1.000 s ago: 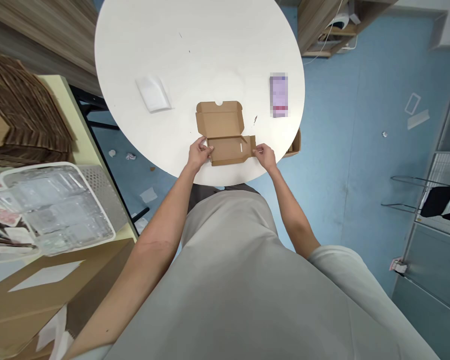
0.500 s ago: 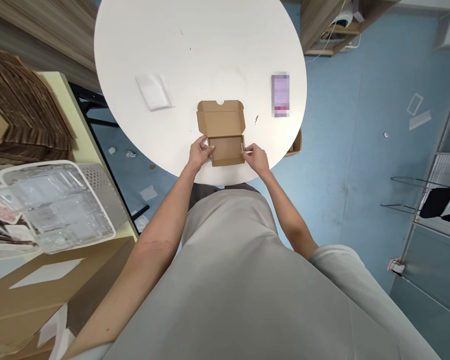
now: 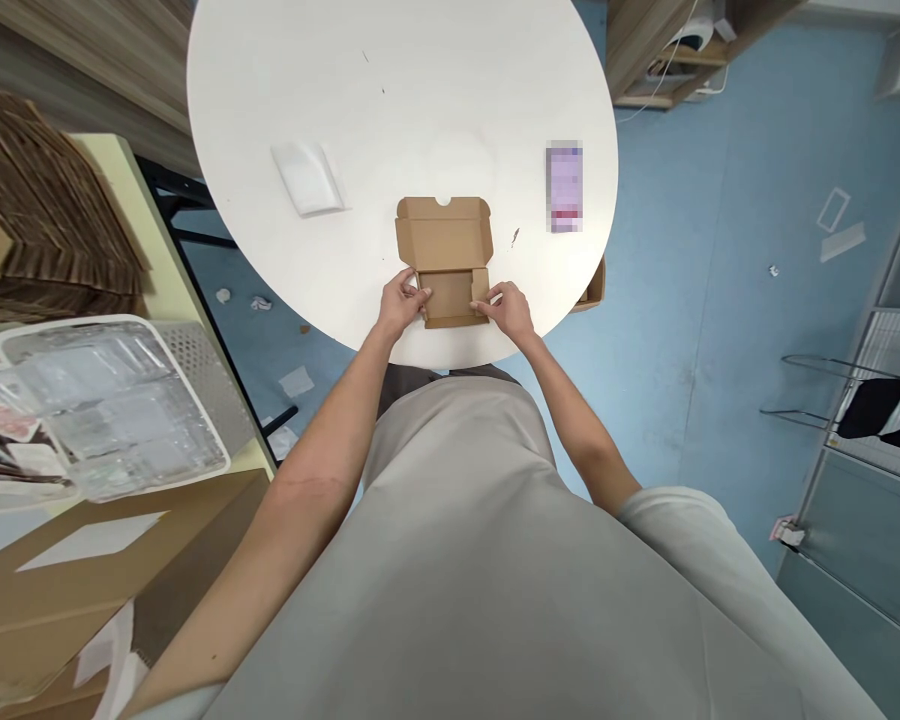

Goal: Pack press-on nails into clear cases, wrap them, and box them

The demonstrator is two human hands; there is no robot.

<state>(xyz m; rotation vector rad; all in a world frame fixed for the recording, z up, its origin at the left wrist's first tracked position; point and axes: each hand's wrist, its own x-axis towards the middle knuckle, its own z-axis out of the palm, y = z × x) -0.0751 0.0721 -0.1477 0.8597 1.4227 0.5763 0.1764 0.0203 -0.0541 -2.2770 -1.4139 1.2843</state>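
Observation:
A small brown cardboard box (image 3: 444, 243) lies near the front edge of the round white table (image 3: 420, 120), its lid folded back away from me. My left hand (image 3: 401, 305) pinches the box's left side wall, thumb inside and fingers outside. On the right, my right hand (image 3: 508, 310) grips the right side flap, which leans inward over the box floor. The box holds nothing that I can see. Back and to the right lies a purple pack (image 3: 565, 186), blurred by pixels. A white translucent packet (image 3: 307, 180) lies to the left.
To my left, a side table bears a stack of flat cardboard (image 3: 67, 210), a white basket (image 3: 150, 325) of clear plastic packs and a large carton (image 3: 187, 510). Paper scraps (image 3: 297, 382) litter the blue floor. Shelving (image 3: 667, 60) stands beyond the table at right.
The right side flap of the box has been folded inward, and my right hand's fingers have moved slightly left with it. My left hand keeps its hold on the left wall.

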